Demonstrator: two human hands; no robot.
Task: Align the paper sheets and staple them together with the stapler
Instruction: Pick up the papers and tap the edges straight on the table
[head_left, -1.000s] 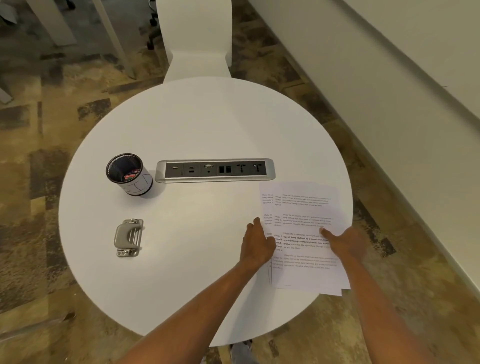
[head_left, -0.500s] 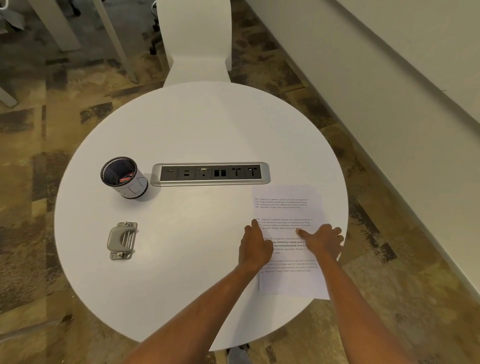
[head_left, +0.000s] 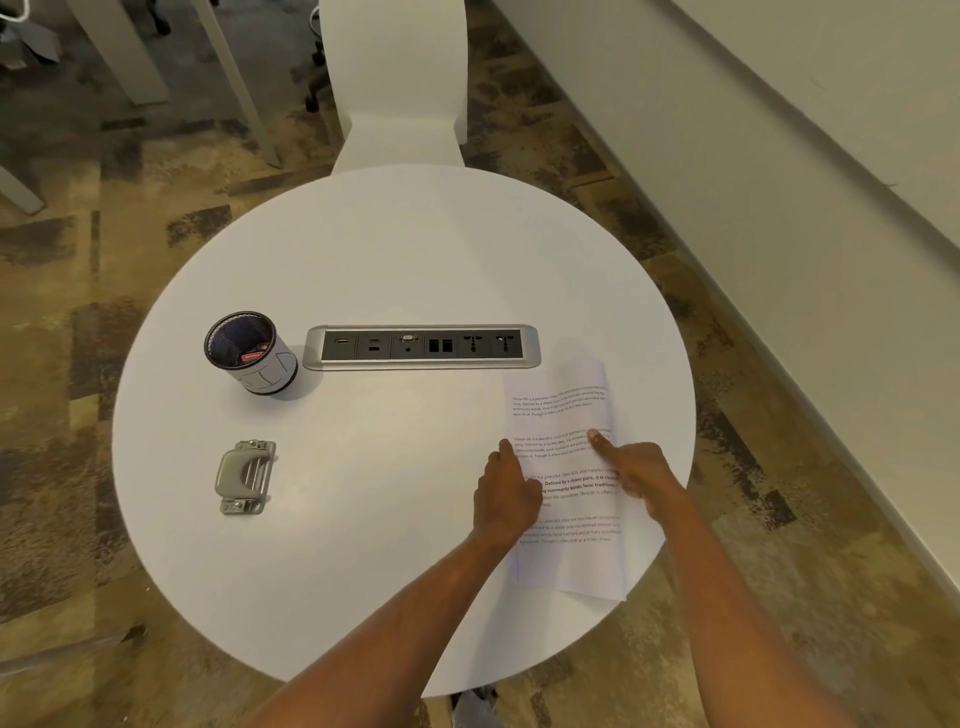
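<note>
The printed paper sheets (head_left: 563, 410) lie in one stack on the right side of the round white table (head_left: 395, 249). The stack's right side looks curled up off the table. My left hand (head_left: 506, 491) presses against the left edge of the stack, fingers curled and index finger stretched along it. On the right edge is my right hand (head_left: 638, 467), with its index finger pointing across the text. The grey stapler (head_left: 245, 475) sits flat on the left part of the table, far from both hands.
A dark mesh pen cup (head_left: 250, 353) stands at the left, behind the stapler. A recessed socket strip (head_left: 422, 347) runs across the table's middle. A white chair (head_left: 397, 88) stands beyond the table. A wall (head_left: 753, 171) runs along the right.
The sheets were fanned out with offset edges and are now squeezed into one narrower stack. My right hand has moved left towards my left hand, and the stack's right side has lifted.
</note>
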